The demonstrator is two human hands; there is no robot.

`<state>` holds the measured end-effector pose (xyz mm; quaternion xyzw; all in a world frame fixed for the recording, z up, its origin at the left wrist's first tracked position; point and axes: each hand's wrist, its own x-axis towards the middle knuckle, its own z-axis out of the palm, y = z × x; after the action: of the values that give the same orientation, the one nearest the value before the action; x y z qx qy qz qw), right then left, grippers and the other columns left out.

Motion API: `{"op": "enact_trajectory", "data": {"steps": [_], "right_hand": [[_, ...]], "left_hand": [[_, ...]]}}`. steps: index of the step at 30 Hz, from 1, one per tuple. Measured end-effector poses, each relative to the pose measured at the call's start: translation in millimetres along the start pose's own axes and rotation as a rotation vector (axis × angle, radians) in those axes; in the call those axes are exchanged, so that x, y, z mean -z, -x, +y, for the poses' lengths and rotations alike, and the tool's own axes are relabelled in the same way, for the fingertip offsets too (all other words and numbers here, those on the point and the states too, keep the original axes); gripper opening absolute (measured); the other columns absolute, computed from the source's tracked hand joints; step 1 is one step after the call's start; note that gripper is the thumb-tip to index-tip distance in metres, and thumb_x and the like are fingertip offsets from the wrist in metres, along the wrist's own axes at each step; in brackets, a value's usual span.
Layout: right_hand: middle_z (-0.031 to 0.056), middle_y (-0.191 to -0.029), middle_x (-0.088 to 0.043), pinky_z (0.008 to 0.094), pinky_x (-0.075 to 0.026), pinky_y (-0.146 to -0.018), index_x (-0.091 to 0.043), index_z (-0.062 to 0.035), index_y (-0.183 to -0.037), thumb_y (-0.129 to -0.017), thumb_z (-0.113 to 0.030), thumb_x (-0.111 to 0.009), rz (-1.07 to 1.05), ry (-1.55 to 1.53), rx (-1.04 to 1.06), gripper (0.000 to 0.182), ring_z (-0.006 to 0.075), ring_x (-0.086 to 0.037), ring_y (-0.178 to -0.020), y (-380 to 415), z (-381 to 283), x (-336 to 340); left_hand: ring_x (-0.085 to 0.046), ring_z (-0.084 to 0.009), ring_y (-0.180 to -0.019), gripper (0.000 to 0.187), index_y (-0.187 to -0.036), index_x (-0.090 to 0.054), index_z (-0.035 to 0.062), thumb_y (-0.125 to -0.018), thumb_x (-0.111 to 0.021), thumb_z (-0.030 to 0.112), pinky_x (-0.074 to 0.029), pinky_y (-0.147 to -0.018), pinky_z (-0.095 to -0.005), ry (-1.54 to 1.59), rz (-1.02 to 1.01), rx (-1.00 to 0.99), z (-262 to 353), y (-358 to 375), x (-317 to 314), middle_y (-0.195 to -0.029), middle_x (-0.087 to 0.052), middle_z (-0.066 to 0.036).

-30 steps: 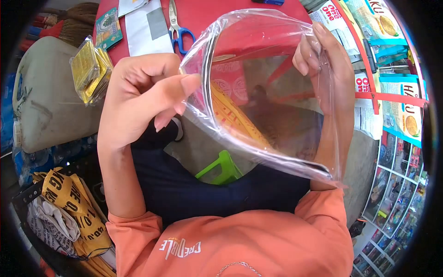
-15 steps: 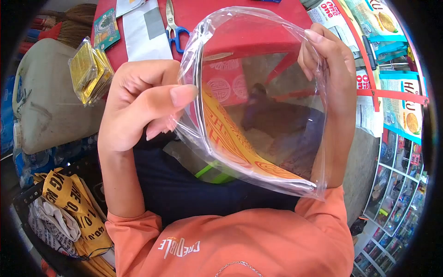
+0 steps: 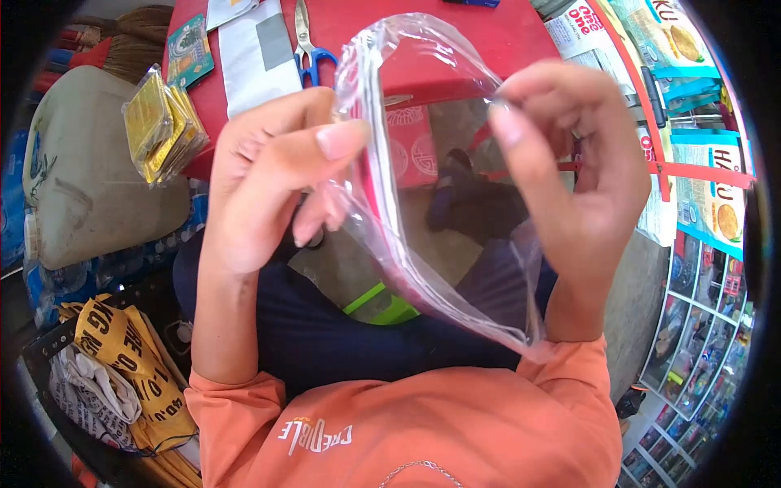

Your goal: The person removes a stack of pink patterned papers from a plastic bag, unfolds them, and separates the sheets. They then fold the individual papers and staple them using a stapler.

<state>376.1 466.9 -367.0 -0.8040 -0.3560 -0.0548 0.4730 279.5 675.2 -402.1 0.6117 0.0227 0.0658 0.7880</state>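
A clear plastic bag (image 3: 435, 281) hangs in front of my chest with its mouth spread wide. Thin white-edged sheets (image 3: 389, 191) with some red on them stand along its left side. My left hand (image 3: 281, 175) pinches the bag and the sheets' edge between thumb and fingers. On the other side, my right hand (image 3: 569, 146) has its thumb and index finger closed on the bag's rim. Beyond the bag lie blue-handled scissors (image 3: 306, 49) on the red table (image 3: 342, 16).
Gold packets (image 3: 163, 126) sit at the table's left edge, near a green card (image 3: 189, 50) and a white-grey sheet (image 3: 256, 61). A large beige container (image 3: 98, 171) stands at left. Snack packs (image 3: 712, 187) hang at right above a wire rack (image 3: 691, 325).
My right hand has come lower and closer, with its thumb now toward the camera. The bag has turned and narrowed, and the orange-yellow printed face inside it no longer shows.
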Motion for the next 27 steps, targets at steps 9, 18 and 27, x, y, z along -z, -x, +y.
{"op": "enact_trajectory", "data": {"steps": [9, 18, 27], "right_hand": [[0.0206, -0.074, -0.068, 0.0391, -0.052, -0.064, -0.07, 0.0018, -0.099, -0.088, -0.028, -0.069, -0.563, -0.098, -0.359, 0.032, 0.0343, -0.069, -0.066, 4.8, 20.7, -8.9], [0.0274, -0.081, -0.065, 0.0476, -0.051, -0.069, -0.065, 0.0016, -0.103, -0.087, -0.021, -0.065, -0.512, 0.03, -0.11, 0.027, 0.0455, -0.066, -0.08, 2.7, 35.2, -10.7], [0.0158, -0.074, -0.066, 0.0405, -0.049, -0.064, -0.067, 0.0, -0.101, -0.084, -0.013, -0.072, -0.532, 0.024, -0.089, 0.022, 0.0284, -0.066, -0.067, -6.1, 48.9, 32.7]], "left_hand": [[-0.047, -0.0029, -0.057, 0.026, -0.082, -0.061, 0.0027, -0.102, -0.058, 0.019, -0.036, -0.051, -0.022, -0.106, -0.233, 0.089, -9.4, 0.4, -21.2, -0.067, -0.056, 0.003], [-0.049, -0.0055, -0.061, 0.031, -0.079, -0.058, 0.003, -0.104, -0.057, 0.022, -0.038, -0.056, -0.0245, -0.309, -0.294, -0.152, -37.7, -4.0, -32.9, -0.069, -0.055, 0.0], [-0.057, -0.0122, -0.089, 0.021, -0.1, -0.063, 0.0005, -0.097, -0.066, 0.021, -0.046, -0.083, -0.0275, -0.552, -0.09, -0.345, -6.1, -10.4, 7.8, -0.095, -0.064, -0.004]]}}
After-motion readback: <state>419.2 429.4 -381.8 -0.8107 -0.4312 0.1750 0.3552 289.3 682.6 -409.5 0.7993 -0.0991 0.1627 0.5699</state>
